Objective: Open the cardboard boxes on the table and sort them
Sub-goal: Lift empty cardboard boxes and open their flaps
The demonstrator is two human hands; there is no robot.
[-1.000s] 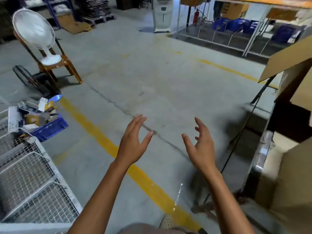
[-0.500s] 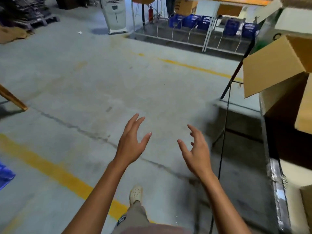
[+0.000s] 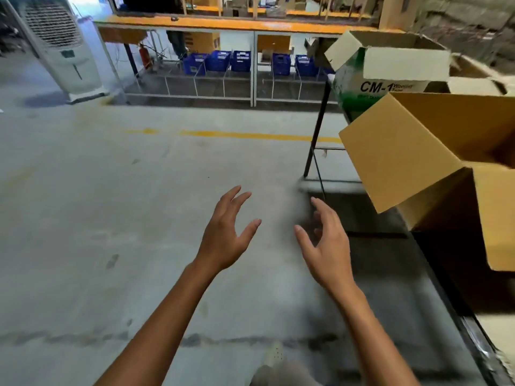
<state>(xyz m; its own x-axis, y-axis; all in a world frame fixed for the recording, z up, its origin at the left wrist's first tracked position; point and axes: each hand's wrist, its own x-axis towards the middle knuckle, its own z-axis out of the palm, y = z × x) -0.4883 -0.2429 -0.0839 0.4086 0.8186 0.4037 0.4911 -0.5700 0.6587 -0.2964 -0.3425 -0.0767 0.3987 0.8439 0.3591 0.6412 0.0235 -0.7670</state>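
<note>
Head view shows the left hand [image 3: 223,240] and right hand [image 3: 326,246] empty, fingers spread, held apart above the concrete floor [image 3: 125,218] – neither touches a box. On the desk [image 3: 457,316] at right, a plain brown cardboard box [image 3: 404,151] and, behind it, a green-and-white printed box [image 3: 390,71] stand with flaps up; sorting looks undone. Their contents are hidden, and the frame cuts the desk off.

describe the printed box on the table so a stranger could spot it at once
Look to the black-legged table on the right side of the view. At its far corner, behind the plain brown box with raised flaps, stands the printed box. It alone has green sides and black "CM-1" lettering on white.
</note>
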